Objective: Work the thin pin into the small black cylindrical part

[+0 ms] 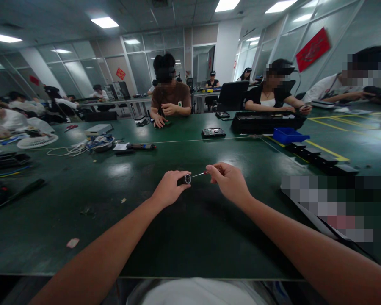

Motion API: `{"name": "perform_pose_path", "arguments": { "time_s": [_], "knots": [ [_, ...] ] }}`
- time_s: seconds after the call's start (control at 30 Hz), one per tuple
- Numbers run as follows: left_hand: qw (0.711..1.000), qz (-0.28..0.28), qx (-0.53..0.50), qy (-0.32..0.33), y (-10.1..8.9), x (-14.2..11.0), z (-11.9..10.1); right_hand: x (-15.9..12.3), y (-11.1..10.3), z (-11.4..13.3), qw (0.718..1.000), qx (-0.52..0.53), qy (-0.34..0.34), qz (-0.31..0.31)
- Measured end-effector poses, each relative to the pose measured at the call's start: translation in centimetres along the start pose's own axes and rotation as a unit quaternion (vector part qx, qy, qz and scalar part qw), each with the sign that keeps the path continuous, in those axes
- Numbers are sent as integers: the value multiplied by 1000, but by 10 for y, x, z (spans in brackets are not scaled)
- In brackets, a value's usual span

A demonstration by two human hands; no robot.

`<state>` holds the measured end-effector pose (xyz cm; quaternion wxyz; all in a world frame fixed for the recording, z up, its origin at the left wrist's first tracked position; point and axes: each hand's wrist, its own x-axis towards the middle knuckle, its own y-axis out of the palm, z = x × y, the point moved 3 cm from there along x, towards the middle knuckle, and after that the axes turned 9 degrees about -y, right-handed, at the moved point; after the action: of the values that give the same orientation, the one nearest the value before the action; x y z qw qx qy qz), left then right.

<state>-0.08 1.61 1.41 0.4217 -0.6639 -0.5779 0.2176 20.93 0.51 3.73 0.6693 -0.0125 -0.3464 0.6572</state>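
My left hand (170,186) is closed around a small black cylinder (186,179) with a pale ring at its end, held above the green table (178,237). The ringed end faces right. In my right hand (227,180) is a thin screwdriver (199,174), pinched between thumb and fingers, its metal shaft pointing left. The shaft's tip is at the cylinder's ringed end; whether it touches inside, I cannot tell. Most of the screwdriver's handle is hidden by my fingers.
Ahead lies a hard drive (213,132). A blue tray (290,135) and black blocks (320,159) are at the right. Left of centre are a cable bundle (100,142) and a pen-like tool (142,146). A person (170,95) works opposite; other people sit around.
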Motion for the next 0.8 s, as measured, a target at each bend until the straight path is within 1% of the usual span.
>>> {"name": "perform_pose_path", "arguments": {
  "time_s": [0.1, 0.17, 0.33, 0.4, 0.57, 0.8],
  "knots": [
    [1000, 11, -2, -3, 0, 0, -1, -2, 2, 2, 999, 26, -44, 9],
    [1000, 18, 0, -6, 1, 0, -1, -3, 4, 4, 997, 33, -59, 23],
    [1000, 10, -8, -1, 2, -1, 1, -4, 4, 6, 998, 8, -49, 47],
    [1000, 8, -9, 0, 2, -1, 1, -4, 4, 5, 998, -1, -47, 43],
    [1000, -2, -9, -6, 1, 0, 1, -5, 6, 6, 997, -18, -72, 35],
    [1000, -2, -14, -3, 1, -1, 2, -4, 5, 3, 998, -9, -54, 38]
  ]
}}
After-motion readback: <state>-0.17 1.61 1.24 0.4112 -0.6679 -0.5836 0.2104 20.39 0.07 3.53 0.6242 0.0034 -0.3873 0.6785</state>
